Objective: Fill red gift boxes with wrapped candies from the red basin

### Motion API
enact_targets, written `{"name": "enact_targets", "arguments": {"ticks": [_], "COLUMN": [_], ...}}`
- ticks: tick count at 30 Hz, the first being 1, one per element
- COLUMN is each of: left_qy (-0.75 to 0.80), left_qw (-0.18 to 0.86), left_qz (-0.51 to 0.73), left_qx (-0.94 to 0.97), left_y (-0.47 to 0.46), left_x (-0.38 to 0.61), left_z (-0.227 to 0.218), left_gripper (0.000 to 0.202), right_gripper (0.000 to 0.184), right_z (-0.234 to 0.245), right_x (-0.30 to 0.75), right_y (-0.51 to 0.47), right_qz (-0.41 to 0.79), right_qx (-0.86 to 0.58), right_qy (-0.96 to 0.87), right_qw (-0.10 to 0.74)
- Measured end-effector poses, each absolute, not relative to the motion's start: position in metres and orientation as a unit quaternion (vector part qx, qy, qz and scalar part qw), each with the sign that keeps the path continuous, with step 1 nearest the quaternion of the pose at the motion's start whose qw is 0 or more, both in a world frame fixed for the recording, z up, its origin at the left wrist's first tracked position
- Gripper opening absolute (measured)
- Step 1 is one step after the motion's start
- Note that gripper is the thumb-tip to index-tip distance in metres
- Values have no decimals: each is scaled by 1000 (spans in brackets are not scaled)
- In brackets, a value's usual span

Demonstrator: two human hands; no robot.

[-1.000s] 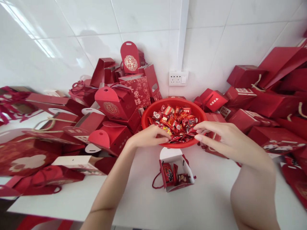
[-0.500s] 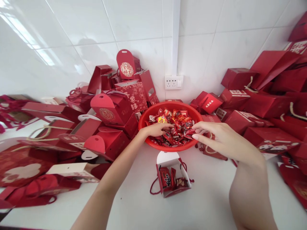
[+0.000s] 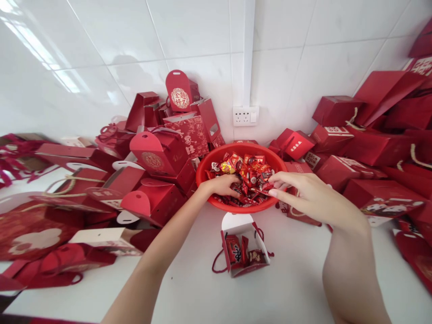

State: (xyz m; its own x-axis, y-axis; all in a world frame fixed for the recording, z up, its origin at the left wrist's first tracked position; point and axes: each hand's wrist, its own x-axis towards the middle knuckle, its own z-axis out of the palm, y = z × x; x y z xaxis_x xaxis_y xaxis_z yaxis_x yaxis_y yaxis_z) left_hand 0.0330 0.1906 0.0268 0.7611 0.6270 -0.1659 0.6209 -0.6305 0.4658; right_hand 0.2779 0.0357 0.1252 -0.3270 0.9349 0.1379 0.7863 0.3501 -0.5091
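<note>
A red plastic basin (image 3: 202, 168) holds a heap of wrapped candies (image 3: 251, 173), mostly red with one yellow. My left hand (image 3: 225, 185) reaches over its left side, fingers apart and pointing down among the candies; some fingertips are hidden. At the right rim, my right hand (image 3: 299, 189) has its thumb and fingertips around a red wrapped candy (image 3: 268, 186). In front of the basin stands an open red gift box (image 3: 249, 271) with a white inside, its flap raised towards the basin. Several wrapped candies (image 3: 234, 251) lie inside it.
Piled red gift boxes (image 3: 158, 153) crowd the left side of the white table (image 3: 202, 297). More red boxes (image 3: 347, 162) are heaped on the right. Behind the basin rises a white tiled wall with a power socket (image 3: 245, 116).
My left hand has dipped deeper among the candies, its fingers now bent downward. The right hand stays nearly in place at the basin's right rim. The open box has not moved.
</note>
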Motion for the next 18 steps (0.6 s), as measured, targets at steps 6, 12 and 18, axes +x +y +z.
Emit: {"name": "enact_targets", "arguments": {"ticks": [6, 12, 18], "left_qy": [340, 337, 332], "left_qw": [262, 251, 276], "left_qz": [24, 39, 91], "left_qx": [903, 907, 897], "left_y": [191, 193, 188], "left_x": [37, 45, 43], "left_z": [30, 29, 32], "left_gripper": [70, 23, 31], "right_gripper": [29, 30, 35], "right_z": [124, 124, 122], "right_x": [277, 280, 283], "right_y": [37, 36, 38], "right_qz": [186, 189, 200], "right_qx": [-539, -540, -541], "right_qy": [-796, -794, -790], "right_qw": [205, 205, 205]}}
